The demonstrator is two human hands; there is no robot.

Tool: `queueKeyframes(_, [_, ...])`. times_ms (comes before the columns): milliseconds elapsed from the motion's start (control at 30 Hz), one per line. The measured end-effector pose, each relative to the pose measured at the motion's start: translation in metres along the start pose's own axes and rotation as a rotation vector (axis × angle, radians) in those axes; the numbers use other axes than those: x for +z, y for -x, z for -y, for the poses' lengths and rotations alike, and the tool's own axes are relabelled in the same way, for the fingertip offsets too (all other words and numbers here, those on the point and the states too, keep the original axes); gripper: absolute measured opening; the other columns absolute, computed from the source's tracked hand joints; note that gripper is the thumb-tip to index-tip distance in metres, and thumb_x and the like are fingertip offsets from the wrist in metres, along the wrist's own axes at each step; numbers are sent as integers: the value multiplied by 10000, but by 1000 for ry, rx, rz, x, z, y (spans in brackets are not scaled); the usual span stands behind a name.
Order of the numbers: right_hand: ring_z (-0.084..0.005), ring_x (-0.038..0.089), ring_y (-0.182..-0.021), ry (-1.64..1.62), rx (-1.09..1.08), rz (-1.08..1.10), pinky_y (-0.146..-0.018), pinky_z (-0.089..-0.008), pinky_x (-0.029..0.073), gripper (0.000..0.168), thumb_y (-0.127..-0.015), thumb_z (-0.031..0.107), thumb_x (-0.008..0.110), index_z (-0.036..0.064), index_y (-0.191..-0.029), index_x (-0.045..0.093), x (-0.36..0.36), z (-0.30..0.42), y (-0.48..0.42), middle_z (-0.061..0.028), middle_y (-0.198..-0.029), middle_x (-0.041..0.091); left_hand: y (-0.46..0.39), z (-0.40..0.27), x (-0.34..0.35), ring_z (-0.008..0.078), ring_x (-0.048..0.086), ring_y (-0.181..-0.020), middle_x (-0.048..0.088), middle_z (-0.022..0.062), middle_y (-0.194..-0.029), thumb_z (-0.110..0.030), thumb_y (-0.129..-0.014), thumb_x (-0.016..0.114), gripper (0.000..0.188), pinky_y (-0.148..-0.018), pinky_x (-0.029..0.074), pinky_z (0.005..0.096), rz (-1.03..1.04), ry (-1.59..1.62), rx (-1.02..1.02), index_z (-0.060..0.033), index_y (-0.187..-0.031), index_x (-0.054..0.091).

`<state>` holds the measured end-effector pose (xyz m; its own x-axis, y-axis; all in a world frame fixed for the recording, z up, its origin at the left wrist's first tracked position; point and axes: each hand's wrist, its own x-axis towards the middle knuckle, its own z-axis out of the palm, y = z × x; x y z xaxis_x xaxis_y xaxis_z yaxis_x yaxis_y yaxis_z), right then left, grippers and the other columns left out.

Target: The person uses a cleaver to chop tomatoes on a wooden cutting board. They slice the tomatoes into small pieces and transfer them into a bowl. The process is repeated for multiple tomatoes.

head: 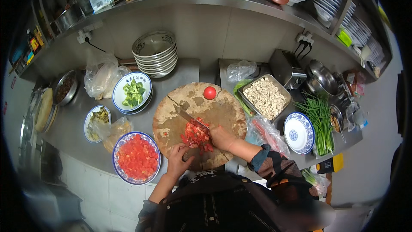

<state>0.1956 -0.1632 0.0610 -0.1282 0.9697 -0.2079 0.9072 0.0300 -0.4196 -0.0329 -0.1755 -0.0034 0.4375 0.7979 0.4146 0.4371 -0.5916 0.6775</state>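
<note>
On a round wooden chopping board [173, 129] lies a heap of chopped tomato [194, 135]. My right hand [222, 138] grips a kitchen knife [185, 115] at the heap's right side; its handle is hidden in the hand. The blade reaches up and left across the heap's upper edge. My left hand [178, 160] rests at the near left of the board, fingertips beside the tomato pieces, thumb apart, holding nothing. A whole tomato [210, 92] sits near the board's far edge. Left of my left hand, a blue-patterned bowl [115, 164] is filled with diced tomato [137, 157].
Broccoli pieces [133, 92] fill a bowl at left, near stacked bowls [156, 54]. A metal tray [247, 98] of diced pale food stands right of the board, with a blue-patterned bowl [299, 133] and green stalks [317, 125] beyond. A steel shelf [219, 1] overhangs the counter.
</note>
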Motion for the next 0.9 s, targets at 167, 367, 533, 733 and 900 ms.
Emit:
queueKeyframes(167, [-455, 610, -760, -13, -9, -35, -670, -494, 495, 225, -810, 85, 543, -75, -951, 473, -10, 8, 13, -302, -783, 610, 5, 2, -4, 313, 543, -978, 559, 129, -1031, -101, -607, 786, 368, -829, 453, 378, 8, 12, -41, -42, -936, 633])
queueKeyframes(367, [-426, 631, -812, -8, -10, 32, -692, -476, 503, 254, -769, 16, 542, -83, -986, 454, 3, 2, 10, -278, -825, 629, 0, 3, 6, 310, 541, -955, 563, 118, -1008, -95, -602, 789, 384, -826, 451, 389, 56, 5, 48, -42, -947, 628])
queueKeyframes(533, [-447, 612, -784, -45, 5, 20, -697, -491, 480, 236, -839, 128, 542, -56, -970, 472, -11, 16, 21, -290, -825, 618, 3, 2, 12, 318, 536, -970, 558, 126, -1012, -90, -615, 777, 383, -830, 458, 389, 81, 1, 48, -37, -961, 621])
queueKeyframes(733, [-442, 614, -798, -34, -34, 40, -693, -493, 480, 229, -842, 118, 519, -54, -984, 467, -11, 9, 16, -288, -837, 619, 3, 2, 12, 319, 543, -949, 567, 125, -987, -67, -621, 761, 349, -805, 461, 384, 40, 6, 82, -36, -938, 619])
queueKeyframes(900, [-441, 608, -795, 43, 35, -1, -692, -489, 484, 219, -861, 131, 505, -57, -971, 479, -5, 2, 12, -292, -831, 613, 11, 4, 7, 326, 540, -978, 559, 131, -1018, -69, -643, 747, 354, -824, 463, 384, 85, 2, 9, -38, -970, 615])
